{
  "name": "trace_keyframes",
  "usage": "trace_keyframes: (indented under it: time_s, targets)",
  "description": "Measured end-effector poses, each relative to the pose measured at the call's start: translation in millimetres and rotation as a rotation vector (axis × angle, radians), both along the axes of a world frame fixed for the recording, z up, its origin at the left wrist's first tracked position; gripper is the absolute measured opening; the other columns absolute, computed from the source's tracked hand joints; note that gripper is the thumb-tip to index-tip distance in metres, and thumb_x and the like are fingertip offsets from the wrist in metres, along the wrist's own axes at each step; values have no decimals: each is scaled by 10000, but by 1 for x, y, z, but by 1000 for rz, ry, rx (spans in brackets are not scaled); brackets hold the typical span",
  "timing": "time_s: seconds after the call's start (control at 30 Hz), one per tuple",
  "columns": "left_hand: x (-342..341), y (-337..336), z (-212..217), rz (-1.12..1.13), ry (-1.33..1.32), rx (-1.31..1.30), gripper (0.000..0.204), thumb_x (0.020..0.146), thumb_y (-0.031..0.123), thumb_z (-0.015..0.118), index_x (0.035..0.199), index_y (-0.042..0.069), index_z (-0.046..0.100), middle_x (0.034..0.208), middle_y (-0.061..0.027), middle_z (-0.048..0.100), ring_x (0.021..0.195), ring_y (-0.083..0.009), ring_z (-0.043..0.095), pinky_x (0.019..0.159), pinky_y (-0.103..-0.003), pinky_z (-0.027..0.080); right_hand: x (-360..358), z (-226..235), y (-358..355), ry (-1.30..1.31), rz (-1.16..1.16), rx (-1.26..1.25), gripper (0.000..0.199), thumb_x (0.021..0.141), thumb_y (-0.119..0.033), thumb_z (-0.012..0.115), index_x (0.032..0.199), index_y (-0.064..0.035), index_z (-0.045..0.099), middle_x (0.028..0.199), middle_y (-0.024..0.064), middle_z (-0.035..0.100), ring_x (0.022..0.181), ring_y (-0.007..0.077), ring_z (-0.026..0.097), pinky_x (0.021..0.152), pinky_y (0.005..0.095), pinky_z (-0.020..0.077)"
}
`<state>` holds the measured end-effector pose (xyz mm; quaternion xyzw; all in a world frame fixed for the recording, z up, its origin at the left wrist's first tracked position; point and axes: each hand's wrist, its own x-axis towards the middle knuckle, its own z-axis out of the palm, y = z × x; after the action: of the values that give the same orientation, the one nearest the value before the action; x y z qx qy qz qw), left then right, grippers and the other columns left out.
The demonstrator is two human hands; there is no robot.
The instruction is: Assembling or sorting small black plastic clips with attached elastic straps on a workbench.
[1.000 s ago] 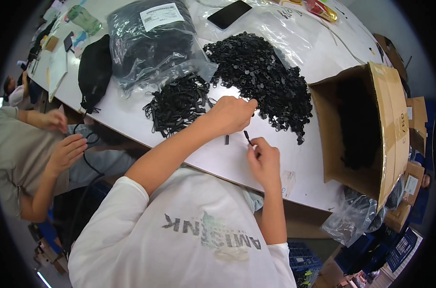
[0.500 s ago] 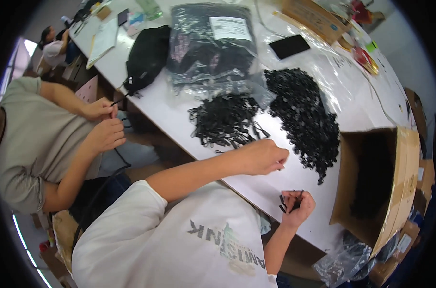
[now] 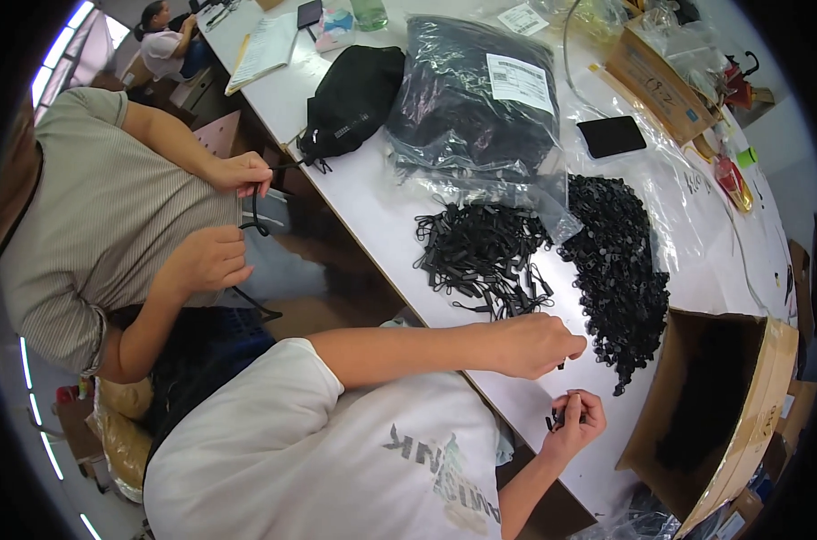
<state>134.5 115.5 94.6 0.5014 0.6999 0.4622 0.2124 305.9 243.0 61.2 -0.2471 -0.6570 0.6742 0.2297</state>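
Note:
My left hand [image 3: 534, 346] is closed at the table's near edge, with a small black plastic piece [image 3: 562, 364] showing under its fingertips. Just below it, my right hand [image 3: 577, 425] pinches another small black piece [image 3: 555, 419] with a thin loop. Right beyond my left hand lies a pile of black looped cords [image 3: 480, 256]. A larger heap of small black plastic parts [image 3: 620, 270] lies to the right of it on the white table [image 3: 372, 216].
An open cardboard box [image 3: 741, 396] stands at the right, past my hands. A big clear bag of black parts [image 3: 471, 99], a black pouch [image 3: 354, 90] and a phone [image 3: 611, 135] lie farther back. A person in a striped shirt [image 3: 93, 225] sits to my left and handles a black cord.
My left hand has pulled back from the black heap toward my right hand. The view has swung left, so the neighbouring person fills more of it.

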Motion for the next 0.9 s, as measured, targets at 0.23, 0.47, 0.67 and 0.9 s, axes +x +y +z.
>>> trace_keyframes:
  time_s: [0.23,0.47,0.67,0.9]
  targets:
    - [-2,1,2,-21,17,-120,94,765,58,607,791,-23,566,654,-218,605,645,-391,633,586,-451,502,0,0,-5,33,79,18,191,912,-136,593,790,5,551,663,29,534,501,41,374,449,193,279]
    - [0,0,2,14,47,-91,125,769,100,602,761,-14,549,624,-203,589,596,-386,612,565,-450,495,1,-1,-8,-48,66,-117,279,955,-179,534,727,-21,503,615,6,493,447,28,326,406,192,239]
    - [1,2,-3,11,6,-70,112,750,100,603,765,1,551,636,-189,593,596,-372,609,562,-451,491,-5,-3,-9,-166,77,-84,236,966,-171,513,771,-41,494,609,-27,442,433,12,291,403,192,234]
    - [2,4,-4,27,32,5,71,764,69,585,789,17,544,600,-119,584,555,-319,601,521,-399,481,-5,2,-10,-233,121,43,150,910,-116,558,814,-13,507,618,-44,451,516,25,360,473,192,277]
